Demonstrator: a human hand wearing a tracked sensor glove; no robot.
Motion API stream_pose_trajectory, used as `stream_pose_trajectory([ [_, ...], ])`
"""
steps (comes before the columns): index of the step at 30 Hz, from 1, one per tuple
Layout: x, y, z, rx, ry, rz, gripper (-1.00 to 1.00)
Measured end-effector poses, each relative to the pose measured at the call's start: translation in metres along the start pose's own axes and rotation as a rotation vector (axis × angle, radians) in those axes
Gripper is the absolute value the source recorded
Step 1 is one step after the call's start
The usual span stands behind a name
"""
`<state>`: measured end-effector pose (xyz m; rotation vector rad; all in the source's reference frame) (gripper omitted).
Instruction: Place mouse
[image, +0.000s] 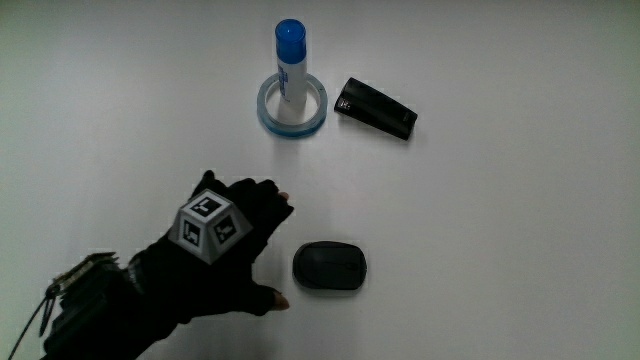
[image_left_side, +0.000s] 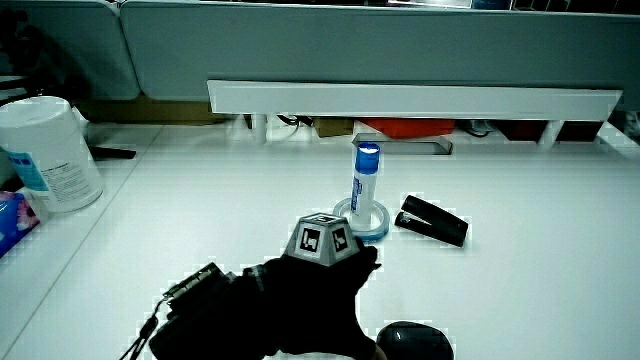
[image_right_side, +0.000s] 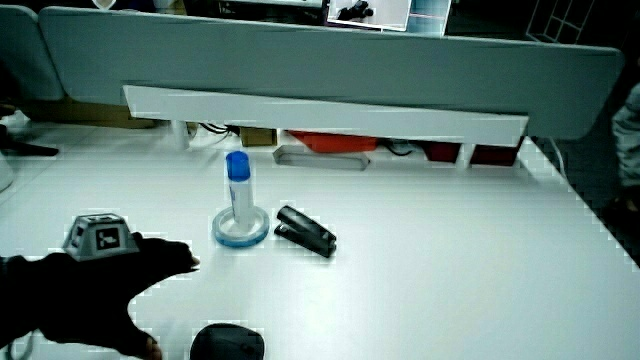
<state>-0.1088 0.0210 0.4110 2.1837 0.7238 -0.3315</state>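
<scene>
The black oval computer mouse (image: 329, 267) lies flat on the white table (image: 520, 220), toward the edge nearest the person. The gloved hand (image: 222, 250) (patterned cube on its back) rests just beside the mouse, fingers spread wide, holding nothing. Farther from the person, a blue-capped white tube (image: 289, 60) stands upright inside a pale blue tape ring (image: 292, 105); a black stapler (image: 375, 108) lies beside the ring.

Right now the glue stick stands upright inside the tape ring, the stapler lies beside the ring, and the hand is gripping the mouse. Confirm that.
Not quite. The hand is not gripping the mouse: the main view shows the mouse lying on the table beside the spread fingers, apart from them. The rest holds: the glue stick stands upright inside the tape ring, and the stapler lies beside the ring.
</scene>
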Motion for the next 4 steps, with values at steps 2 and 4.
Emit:
stream_pose_trajectory([
  [2, -0.009, -0.008, 0.003, 0.049, 0.019, 0.004, -1.0],
  [4, -0.013, -0.02, 0.014, 0.033, 0.0, 0.012, -1.0],
])
